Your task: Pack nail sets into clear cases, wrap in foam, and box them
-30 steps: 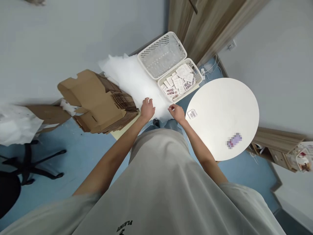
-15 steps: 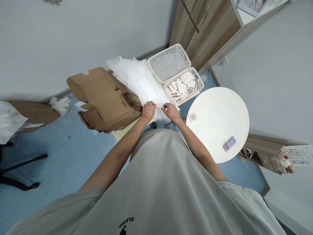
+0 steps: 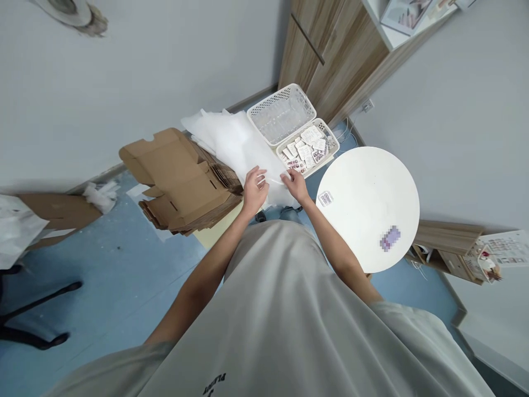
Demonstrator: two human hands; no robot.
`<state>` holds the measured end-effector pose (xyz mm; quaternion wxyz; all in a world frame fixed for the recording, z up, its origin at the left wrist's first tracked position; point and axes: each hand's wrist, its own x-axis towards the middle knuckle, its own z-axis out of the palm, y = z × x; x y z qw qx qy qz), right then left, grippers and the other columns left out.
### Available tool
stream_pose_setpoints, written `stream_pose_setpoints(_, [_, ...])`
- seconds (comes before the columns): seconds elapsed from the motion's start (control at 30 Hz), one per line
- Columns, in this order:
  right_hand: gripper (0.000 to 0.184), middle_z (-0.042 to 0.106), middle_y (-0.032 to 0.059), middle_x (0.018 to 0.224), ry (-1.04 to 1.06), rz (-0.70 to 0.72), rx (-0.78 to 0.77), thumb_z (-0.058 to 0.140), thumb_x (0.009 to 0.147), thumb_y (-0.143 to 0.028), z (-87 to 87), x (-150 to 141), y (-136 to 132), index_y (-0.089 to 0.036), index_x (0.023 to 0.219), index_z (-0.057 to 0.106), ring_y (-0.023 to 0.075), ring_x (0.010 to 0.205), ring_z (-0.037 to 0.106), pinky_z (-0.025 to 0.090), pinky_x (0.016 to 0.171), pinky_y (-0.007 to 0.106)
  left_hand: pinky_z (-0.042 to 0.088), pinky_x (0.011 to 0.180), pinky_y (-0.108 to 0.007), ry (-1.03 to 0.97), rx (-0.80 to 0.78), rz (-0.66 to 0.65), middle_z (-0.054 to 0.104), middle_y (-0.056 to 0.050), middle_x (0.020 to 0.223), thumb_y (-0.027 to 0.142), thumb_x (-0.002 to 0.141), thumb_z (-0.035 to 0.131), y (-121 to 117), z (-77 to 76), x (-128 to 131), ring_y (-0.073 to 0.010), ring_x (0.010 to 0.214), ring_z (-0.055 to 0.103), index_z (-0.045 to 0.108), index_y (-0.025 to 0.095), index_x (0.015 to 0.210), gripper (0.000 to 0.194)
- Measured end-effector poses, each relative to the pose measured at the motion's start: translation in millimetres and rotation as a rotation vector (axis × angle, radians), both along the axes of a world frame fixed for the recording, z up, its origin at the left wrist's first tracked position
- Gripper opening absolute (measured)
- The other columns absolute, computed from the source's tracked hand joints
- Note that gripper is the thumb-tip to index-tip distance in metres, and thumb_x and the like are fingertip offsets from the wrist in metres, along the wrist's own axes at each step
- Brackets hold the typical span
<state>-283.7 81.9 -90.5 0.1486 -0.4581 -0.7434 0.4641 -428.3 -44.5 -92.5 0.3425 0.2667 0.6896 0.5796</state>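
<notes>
A stack of thin white foam sheets (image 3: 235,140) lies in front of me, its near end under both hands. My left hand (image 3: 256,190) rests over that near end with its fingers apart and slightly curled. At the right corner of the top sheet, my right hand (image 3: 296,185) pinches the edge between thumb and fingers. Left of the foam is a pile of flattened brown cardboard boxes (image 3: 177,171). Just beyond the hands, a white basket (image 3: 335,144) contains several small white cards and clear packs.
A second white basket (image 3: 251,114) holds clear plastic packs. To the right stands a round white table (image 3: 367,193) with a small clear pack (image 3: 325,198) and a blurred purple item (image 3: 390,238). Black chair legs (image 3: 41,314) are at the left, a wooden cabinet (image 3: 330,60) behind.
My hands have moved apart. The left fingers have opened out, and the right hand has shifted slightly right with the sheet's edge. The camera view has tilted a little.
</notes>
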Motion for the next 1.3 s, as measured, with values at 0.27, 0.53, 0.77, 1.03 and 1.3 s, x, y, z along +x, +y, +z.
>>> stream_pose_setpoints(0.27, [0.037,0.068,0.0031,0.101,0.096,-0.235,0.073,0.055,0.101,-0.062,51.9,55,-37,-0.025,0.106,0.059,0.0219,0.092,0.062,0.050,0.087,0.033,0.064,0.079,-0.031,-0.334,-0.082,-0.061,0.073,-0.012,0.130,0.048,0.089,0.081,30,22.9,29,-0.0232,0.106,0.075,0.067,0.023,0.130,0.050])
stream_pose_setpoints(0.53, [0.041,0.069,0.0031,0.098,0.138,-0.526,-0.091,0.070,0.091,-0.066,69.7,128,-78,-0.026,0.101,0.062,0.0221,0.092,0.067,0.054,0.078,0.031,0.057,0.067,-0.027,-0.143,-0.045,-0.363,0.079,-0.009,0.110,0.044,0.090,0.077,65,35.1,89,-0.0206,0.087,0.075,0.074,0.020,0.105,0.029])
stream_pose_setpoints(0.77, [0.053,0.074,0.0091,0.117,0.471,-0.635,-0.197,0.068,0.088,-0.077,97.5,183,-80,-0.024,0.084,0.069,0.0272,0.111,0.067,0.058,0.084,0.036,0.061,0.086,-0.035,-0.075,0.012,-0.548,0.078,-0.008,0.101,0.035,0.088,0.075,88,56.8,149,-0.0227,0.091,0.076,0.071,0.020,0.095,0.017])
stream_pose_setpoints(1.03, [0.048,0.079,0.0065,0.111,0.606,-0.824,-0.262,0.082,0.081,-0.064,84.5,253,-46,-0.025,0.108,0.072,0.0249,0.107,0.071,0.060,0.086,0.034,0.062,0.083,-0.037,-0.010,-0.053,-0.827,0.079,-0.008,0.098,0.035,0.086,0.076,124,67.5,241,-0.0244,0.088,0.076,0.074,0.021,0.093,0.016])
stream_pose_setpoints(1.3, [0.048,0.078,0.0039,0.105,0.740,-0.735,-0.460,0.087,0.075,-0.062,61.2,325,-12,-0.024,0.099,0.070,0.0216,0.102,0.073,0.058,0.093,0.034,0.062,0.094,-0.040,0.129,-0.053,-0.902,0.074,-0.011,0.117,0.030,0.087,0.073,146,53.9,313,-0.0264,0.106,0.073,0.078,0.021,0.096,0.014])
